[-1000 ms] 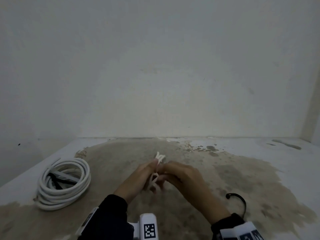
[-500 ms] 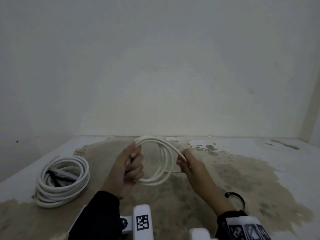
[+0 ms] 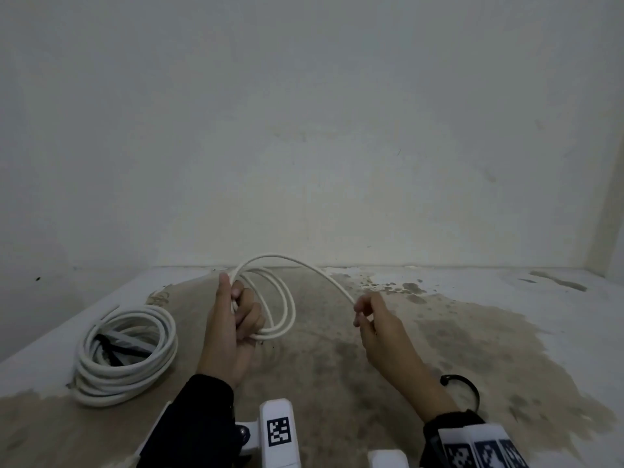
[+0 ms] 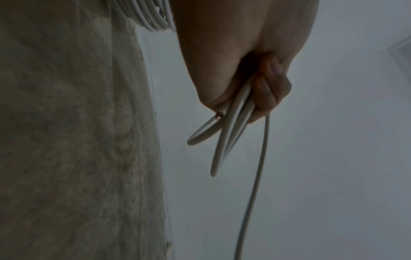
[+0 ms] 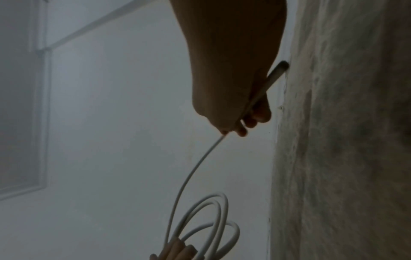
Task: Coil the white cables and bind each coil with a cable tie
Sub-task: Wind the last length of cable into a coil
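My left hand grips a small coil of white cable, held upright above the stained floor; in the left wrist view the fingers curl round the loops of white cable. One strand arcs from the coil's top to my right hand, which pinches the cable near its free end. The right wrist view shows the cable running from the pinching fingers down to the coil. A black cable tie lies curled on the floor by my right wrist.
A larger coil of white cable lies on the floor at the left, with black ties in its middle. A white wall rises just behind the floor. The floor is stained brown.
My hands were together on a bunched cable; they have drawn apart. The left now holds the loops while the right has pulled the free end out to the right.
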